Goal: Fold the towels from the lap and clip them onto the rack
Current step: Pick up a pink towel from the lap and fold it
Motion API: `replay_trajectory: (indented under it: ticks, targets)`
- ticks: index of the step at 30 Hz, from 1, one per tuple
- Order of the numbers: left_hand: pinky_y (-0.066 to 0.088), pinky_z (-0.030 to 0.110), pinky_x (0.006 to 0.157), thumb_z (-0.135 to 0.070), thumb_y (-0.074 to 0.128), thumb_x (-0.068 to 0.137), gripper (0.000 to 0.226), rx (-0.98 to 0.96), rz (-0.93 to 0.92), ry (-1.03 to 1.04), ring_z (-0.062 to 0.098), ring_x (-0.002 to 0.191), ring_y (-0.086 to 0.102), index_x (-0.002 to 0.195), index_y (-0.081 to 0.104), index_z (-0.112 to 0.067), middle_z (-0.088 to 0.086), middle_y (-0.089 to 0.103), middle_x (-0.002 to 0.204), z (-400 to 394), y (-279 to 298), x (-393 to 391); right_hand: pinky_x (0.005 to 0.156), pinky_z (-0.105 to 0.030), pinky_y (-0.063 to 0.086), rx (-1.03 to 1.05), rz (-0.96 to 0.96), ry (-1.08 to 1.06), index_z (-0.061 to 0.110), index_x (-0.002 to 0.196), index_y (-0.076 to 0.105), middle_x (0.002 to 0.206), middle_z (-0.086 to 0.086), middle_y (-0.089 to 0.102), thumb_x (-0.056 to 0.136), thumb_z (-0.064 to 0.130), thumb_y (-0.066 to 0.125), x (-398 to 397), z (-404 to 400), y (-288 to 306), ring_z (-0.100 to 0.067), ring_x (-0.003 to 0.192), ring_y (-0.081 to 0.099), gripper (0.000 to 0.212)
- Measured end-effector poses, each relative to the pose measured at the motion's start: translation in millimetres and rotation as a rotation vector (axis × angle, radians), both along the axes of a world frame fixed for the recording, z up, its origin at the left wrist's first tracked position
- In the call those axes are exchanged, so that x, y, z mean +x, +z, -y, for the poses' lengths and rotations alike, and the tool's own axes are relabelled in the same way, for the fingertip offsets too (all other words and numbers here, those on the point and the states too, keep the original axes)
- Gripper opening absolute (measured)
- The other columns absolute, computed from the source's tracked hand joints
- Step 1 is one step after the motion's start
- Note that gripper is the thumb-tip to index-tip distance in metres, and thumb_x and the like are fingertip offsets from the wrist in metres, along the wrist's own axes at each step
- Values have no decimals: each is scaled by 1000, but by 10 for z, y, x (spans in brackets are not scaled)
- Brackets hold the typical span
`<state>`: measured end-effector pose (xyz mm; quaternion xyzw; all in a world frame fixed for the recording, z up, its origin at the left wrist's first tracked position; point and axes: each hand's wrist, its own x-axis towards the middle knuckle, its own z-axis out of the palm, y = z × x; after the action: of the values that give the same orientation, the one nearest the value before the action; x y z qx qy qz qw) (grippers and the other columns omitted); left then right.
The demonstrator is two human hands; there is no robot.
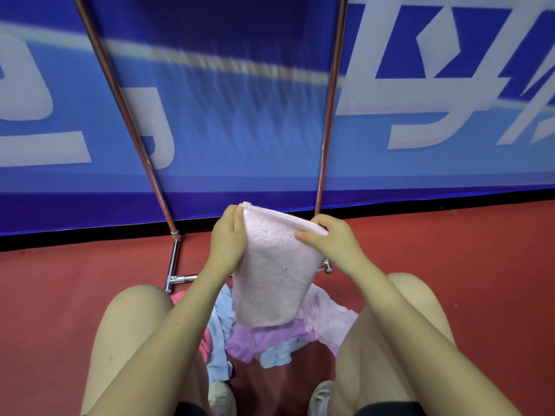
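On the left, the rack's left pole (132, 121) slants up from its chrome foot (174, 265) on the red floor (60, 295), in front of a blue banner (225, 115). The left hand (226, 238) pinches the upper left corner of the pink towel (270, 274), thumb on the near face and fingers curled behind. The towel hangs folded between the two hands, its long axis running down toward the lap, its lower edge just above the heap of loose towels (270, 343), pink, lilac and pale blue, lying between the knees. The right hand (330, 240) grips the upper right corner, thumb laid across the front and fingers wrapped over the top edge. The right pole (329, 115) rises just behind that hand.

Both hands are clamped on the towel, about level, with its top edge stretched between them. The rack stands beyond and above the hands, so the coming move is likely a lift forward and up toward a rail that lies out of view; no clips show. Neither hand seems clearly nearer.
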<state>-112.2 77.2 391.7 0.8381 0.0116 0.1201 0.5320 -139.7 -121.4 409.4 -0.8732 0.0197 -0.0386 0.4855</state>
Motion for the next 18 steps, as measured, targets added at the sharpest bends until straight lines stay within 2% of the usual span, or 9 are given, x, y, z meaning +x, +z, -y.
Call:
replay_trajectory:
  ticks: [2, 3, 4, 6, 8, 11, 15, 18]
  targets:
    - [41, 23, 76, -28, 38, 102, 29, -198, -119, -33, 9, 85, 55, 93, 62, -16, -10, 62, 89, 34, 60, -4, 55, -19, 34, 118, -32, 14, 7, 72, 58, 65, 4, 51, 77, 20, 74, 3, 12, 16, -4, 58, 43, 21]
    - [41, 22, 75, -31, 39, 101, 29, -261, -158, -56, 4, 79, 53, 87, 62, -20, -13, 61, 85, 44, 97, -15, 54, -16, 34, 161, -40, 4, 7, 73, 58, 65, 4, 51, 78, 18, 73, 6, 15, 22, -2, 56, 43, 19]
    - [42, 24, 73, -35, 39, 101, 33, -279, -184, -86, 4, 75, 51, 82, 61, -19, -13, 60, 82, 49, 130, -19, 54, -15, 35, 204, -44, -15, 8, 74, 59, 66, 4, 52, 79, 17, 72, 14, 15, 21, -1, 56, 44, 17]
    - [42, 28, 73, -42, 38, 100, 41, -191, -225, -144, 9, 75, 53, 84, 61, -12, -9, 60, 83, 40, 185, -26, 58, -19, 36, 282, -46, -66, 9, 75, 60, 67, 3, 53, 79, 16, 72, 28, 13, 18, -5, 61, 46, 15]
    - [47, 30, 78, -44, 43, 97, 33, -132, -263, -198, 10, 84, 61, 89, 66, -22, -10, 66, 91, 25, 209, -37, 58, -21, 36, 335, -40, -119, 9, 74, 59, 68, 2, 53, 79, 15, 72, 32, 12, 22, -9, 64, 46, 14]
    - [51, 36, 85, -43, 52, 93, 20, -292, -322, -205, 16, 93, 66, 91, 67, -29, -7, 69, 99, 5, 170, -49, 57, -21, 35, 329, -20, -156, 8, 72, 59, 67, 2, 52, 77, 14, 72, 36, 15, 24, -10, 63, 45, 15]
    - [45, 33, 70, -38, 51, 91, 31, -334, -249, -100, 15, 75, 52, 88, 60, -8, -3, 61, 82, 74, 58, -85, 53, -18, 36, 260, -61, -187, 9, 72, 60, 64, 4, 52, 77, 17, 71, 48, -15, -31, -9, 59, 45, 15]
    - [39, 28, 63, -31, 51, 94, 34, -317, -207, -5, 12, 71, 44, 85, 60, 1, -2, 55, 76, 164, -15, -136, 52, -16, 36, 234, -74, -229, 13, 71, 59, 65, 6, 54, 80, 18, 68, 50, -80, -74, -7, 60, 46, 14]
